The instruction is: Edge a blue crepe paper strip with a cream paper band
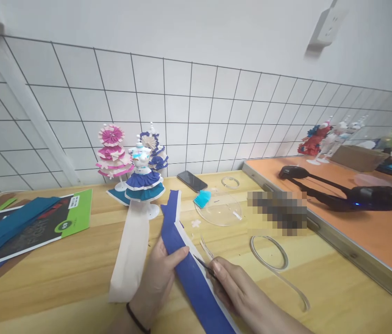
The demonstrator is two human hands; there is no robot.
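My left hand (163, 266) grips a long blue paper strip (187, 266) with a white band along its right edge, thumb pressed on top. The strip bends near its upper end and runs out of view at the bottom. In my right hand (232, 280) is a slim dark pointed tool (205, 265), its tip at the white edge beside my left thumb. Its handle is hidden by my fingers. Left of my hands lies a flat cream paper strip (131, 255). A thin pale strip (205, 247) curls just beyond the tool.
Small figures in ruffled paper dresses (143, 178) stand at the back. Near them are a phone (192, 181), a clear disc (224, 215) with blue pieces (202, 199), and a tape coil (268, 253). Teal paper (15, 222) lies left; an orange tray (363, 236) bears a black device (369, 197).
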